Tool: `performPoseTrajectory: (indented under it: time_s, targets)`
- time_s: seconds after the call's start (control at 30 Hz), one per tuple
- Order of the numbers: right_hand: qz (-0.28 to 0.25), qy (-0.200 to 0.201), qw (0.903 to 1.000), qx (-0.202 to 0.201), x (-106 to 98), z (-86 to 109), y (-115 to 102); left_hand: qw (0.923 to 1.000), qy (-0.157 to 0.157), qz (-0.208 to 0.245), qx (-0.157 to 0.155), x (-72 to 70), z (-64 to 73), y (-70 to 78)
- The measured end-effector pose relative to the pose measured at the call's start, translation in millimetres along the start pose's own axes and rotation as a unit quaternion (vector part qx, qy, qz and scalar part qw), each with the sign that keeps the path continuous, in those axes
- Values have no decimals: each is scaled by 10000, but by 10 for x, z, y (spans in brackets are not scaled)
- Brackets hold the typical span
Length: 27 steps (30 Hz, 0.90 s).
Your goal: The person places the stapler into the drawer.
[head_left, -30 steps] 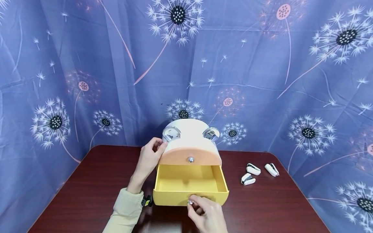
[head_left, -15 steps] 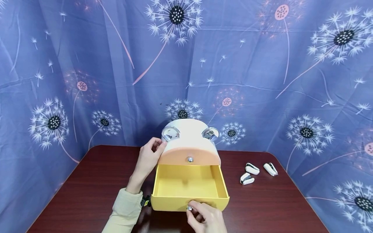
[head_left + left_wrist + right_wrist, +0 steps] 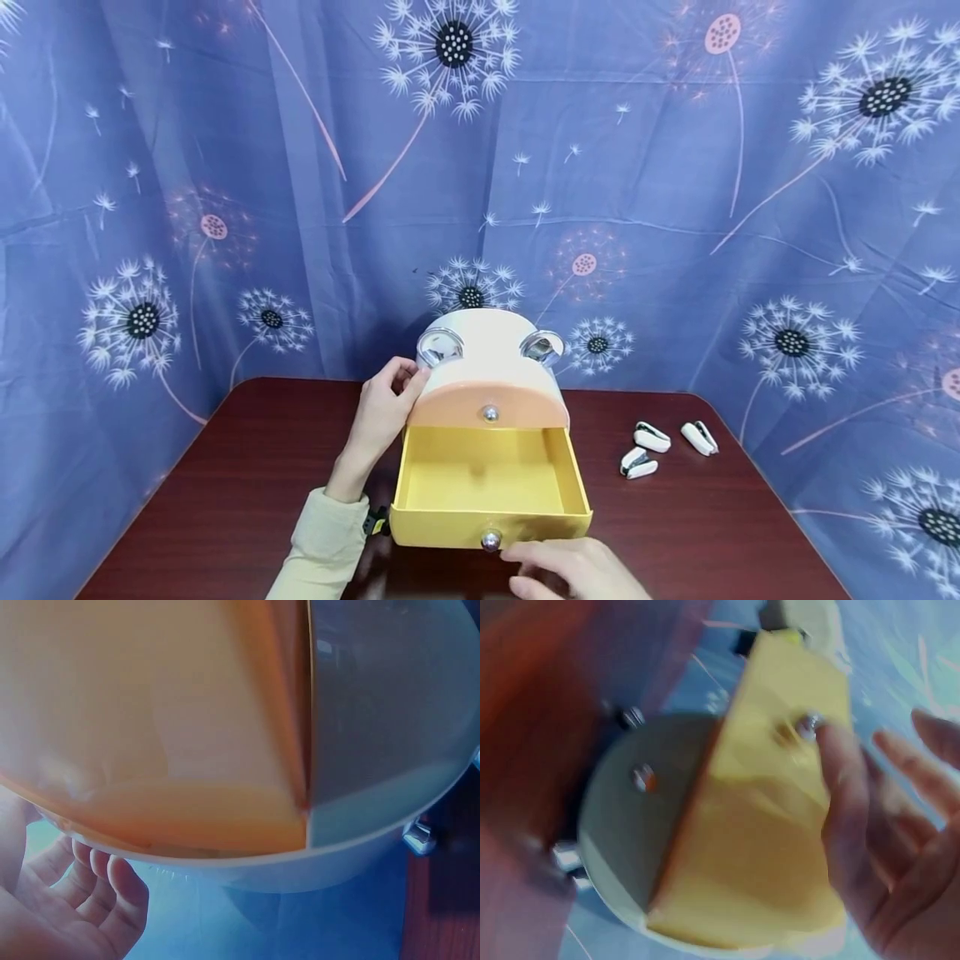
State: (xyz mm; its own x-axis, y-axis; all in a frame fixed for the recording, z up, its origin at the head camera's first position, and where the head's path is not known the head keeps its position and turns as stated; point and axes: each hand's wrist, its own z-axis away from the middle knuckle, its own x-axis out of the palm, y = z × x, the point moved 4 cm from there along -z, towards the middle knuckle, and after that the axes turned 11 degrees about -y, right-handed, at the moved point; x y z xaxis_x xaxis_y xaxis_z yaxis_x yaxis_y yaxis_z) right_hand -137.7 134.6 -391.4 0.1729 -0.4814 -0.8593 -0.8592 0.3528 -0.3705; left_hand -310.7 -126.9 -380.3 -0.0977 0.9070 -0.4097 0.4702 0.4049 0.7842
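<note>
A white desktop drawer box [image 3: 487, 346] with a peach upper drawer front [image 3: 450, 406] stands in the head view's middle. Its yellow lower drawer [image 3: 429, 528] is pulled far out, with nothing inside. My left hand [image 3: 381, 410] holds the box's upper left side; in the left wrist view its bent fingers [image 3: 124, 889] lie against the white shell. Just right of the yellow drawer's silver knob [image 3: 491, 541] is my right hand [image 3: 581, 568], holding nothing. The right wrist view is blurred, showing the index fingertip close to the knob.
Right of the box lie three small white stapler-like items [image 3: 652, 437] on the dark red table [image 3: 247, 483]. Two round silver mirror-like discs [image 3: 441, 345] stick up from the box. A blue dandelion-print curtain [image 3: 360, 167] hangs behind the table.
The yellow drawer has slid further out toward me. My right hand, which pinched its knob, has let go and shifted right. The left hand stays on the box.
</note>
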Motion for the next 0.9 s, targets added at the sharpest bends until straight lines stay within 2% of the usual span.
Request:
performPoseTrajectory:
  time_s: [0.07,0.17,0.3,0.33,0.43,0.6,0.9]
  targets:
    - [-583,-386,9967,-406,-127,89,25,10000,3,-17,23,6,-3,0]
    - [-1646,-921,9803,-586,-333,241,90,10000,-12,-22,41,10,-7,4]
    - [-2167,-1110,9698,-131,-609,446,214,10000,-29,6,24,7,0,3]
    - [-2170,-1077,9702,13,-671,495,255,10000,-28,10,22,4,4,4]
    - [-1914,-737,9773,535,-819,634,402,10000,2,1,12,-3,14,2]
    - [-1347,164,9842,1139,-953,801,703,10000,27,-14,0,-2,20,0]
    - [-1088,1412,9719,1534,-928,952,1463,10000,54,10,38,-3,15,11]
